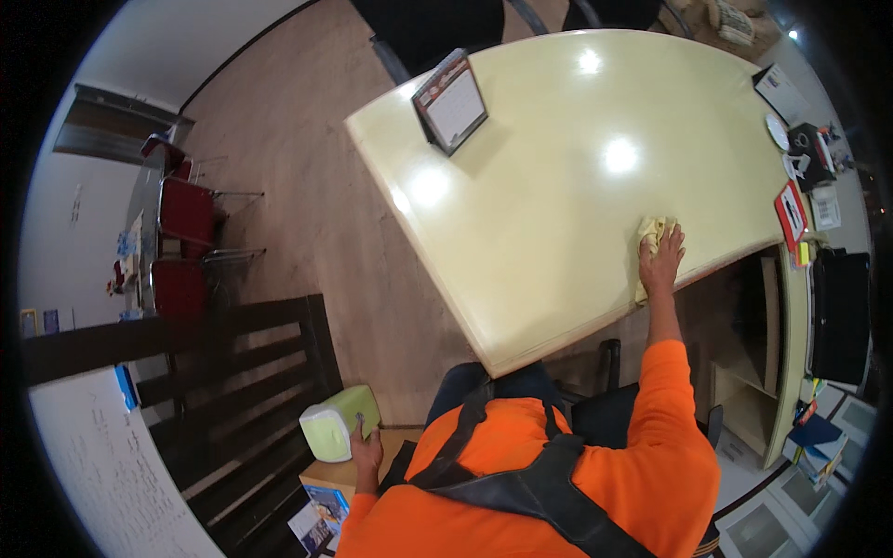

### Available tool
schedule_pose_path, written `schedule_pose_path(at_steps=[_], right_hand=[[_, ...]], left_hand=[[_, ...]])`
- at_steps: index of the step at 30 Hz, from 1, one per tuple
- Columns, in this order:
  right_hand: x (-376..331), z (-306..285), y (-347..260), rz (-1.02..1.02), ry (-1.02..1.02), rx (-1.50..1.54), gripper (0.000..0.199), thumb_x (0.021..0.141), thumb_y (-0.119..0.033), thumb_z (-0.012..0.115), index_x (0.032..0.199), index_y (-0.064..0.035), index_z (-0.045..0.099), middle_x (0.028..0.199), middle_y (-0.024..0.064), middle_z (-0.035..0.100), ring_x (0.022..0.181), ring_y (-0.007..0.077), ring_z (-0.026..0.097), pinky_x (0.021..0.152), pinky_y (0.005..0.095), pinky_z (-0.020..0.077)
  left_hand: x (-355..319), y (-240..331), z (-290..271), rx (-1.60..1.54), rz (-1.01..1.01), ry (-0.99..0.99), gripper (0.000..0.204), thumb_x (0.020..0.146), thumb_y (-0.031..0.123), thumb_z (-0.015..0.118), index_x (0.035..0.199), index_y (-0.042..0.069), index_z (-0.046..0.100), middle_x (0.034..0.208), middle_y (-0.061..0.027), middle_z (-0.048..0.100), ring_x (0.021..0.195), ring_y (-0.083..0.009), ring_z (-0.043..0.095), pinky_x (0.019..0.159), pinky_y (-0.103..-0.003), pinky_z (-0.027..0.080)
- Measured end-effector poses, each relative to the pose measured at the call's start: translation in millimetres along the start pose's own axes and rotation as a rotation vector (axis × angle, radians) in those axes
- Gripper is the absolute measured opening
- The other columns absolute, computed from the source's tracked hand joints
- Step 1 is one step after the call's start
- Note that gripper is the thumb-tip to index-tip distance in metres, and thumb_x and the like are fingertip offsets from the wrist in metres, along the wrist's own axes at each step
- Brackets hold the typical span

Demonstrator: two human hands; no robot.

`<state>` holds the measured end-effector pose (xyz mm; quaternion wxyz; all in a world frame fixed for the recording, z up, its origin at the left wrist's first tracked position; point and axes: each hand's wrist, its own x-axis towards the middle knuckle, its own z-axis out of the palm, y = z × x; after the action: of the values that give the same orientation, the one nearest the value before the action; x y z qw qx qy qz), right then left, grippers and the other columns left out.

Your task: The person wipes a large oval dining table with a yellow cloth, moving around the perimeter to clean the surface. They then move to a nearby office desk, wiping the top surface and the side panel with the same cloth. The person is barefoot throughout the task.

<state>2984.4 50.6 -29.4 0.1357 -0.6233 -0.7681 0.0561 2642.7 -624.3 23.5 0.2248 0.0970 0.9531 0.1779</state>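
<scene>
On the cream desk (539, 223), my right hand (661, 265) presses down on a crumpled yellow cloth (654, 231), close to the desk's near edge. Its fingers are spread over the cloth, and part of the cloth hangs out beside the wrist. My left hand (366, 452) is low at my left side, against a green and white box-shaped container (339, 423). Its fingers look curled, with a small dark bit at their tips that I cannot make out.
A desk calendar (453, 104) stands at the desk's far left. Along the right side are a red-framed card (792, 216), a black pen holder (811, 153) and a dark monitor (840, 316). Black chairs (437, 33) stand beyond the desk. A dark slatted partition (233, 372) is at my left.
</scene>
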Motion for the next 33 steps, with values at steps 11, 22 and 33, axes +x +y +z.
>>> schedule_pose_path(at_steps=[11, 22, 33], right_hand=[[-195, -9, -140, -0.281, -0.32, 0.072, 0.064, 0.094, -0.023, 0.054, 0.15, -0.0073, 0.026, 0.157, 0.02, 0.017, 0.146, 0.037, 0.015, 0.116, 0.0569, 0.0118], [-250, 9, -294, -0.506, -0.344, 0.065, 0.064, 0.089, -0.019, 0.062, 0.144, -0.0035, 0.035, 0.152, 0.0242, 0.025, 0.142, 0.0419, 0.021, 0.115, 0.0498, 0.0208], [-100, 113, -507, -0.578, -0.206, -0.099, 0.065, 0.088, -0.019, 0.058, 0.145, -0.0005, 0.031, 0.154, 0.0226, 0.022, 0.145, 0.0377, 0.017, 0.117, 0.0491, 0.017]], left_hand=[[81, 45, -24, 0.013, 0.175, -0.052, 0.056, 0.084, 0.031, 0.068, 0.129, -0.001, 0.055, 0.127, -0.029, 0.053, 0.12, -0.0424, 0.05, 0.105, -0.043, 0.038], [209, -89, -103, -0.071, -0.03, -0.003, 0.057, 0.082, 0.032, 0.068, 0.129, 0.0, 0.056, 0.126, -0.0271, 0.056, 0.119, -0.0397, 0.053, 0.104, -0.042, 0.04], [284, -103, -130, -0.094, -0.052, 0.008, 0.057, 0.081, 0.036, 0.071, 0.125, 0.002, 0.059, 0.122, -0.0245, 0.059, 0.115, -0.0369, 0.056, 0.1, -0.04, 0.043]])
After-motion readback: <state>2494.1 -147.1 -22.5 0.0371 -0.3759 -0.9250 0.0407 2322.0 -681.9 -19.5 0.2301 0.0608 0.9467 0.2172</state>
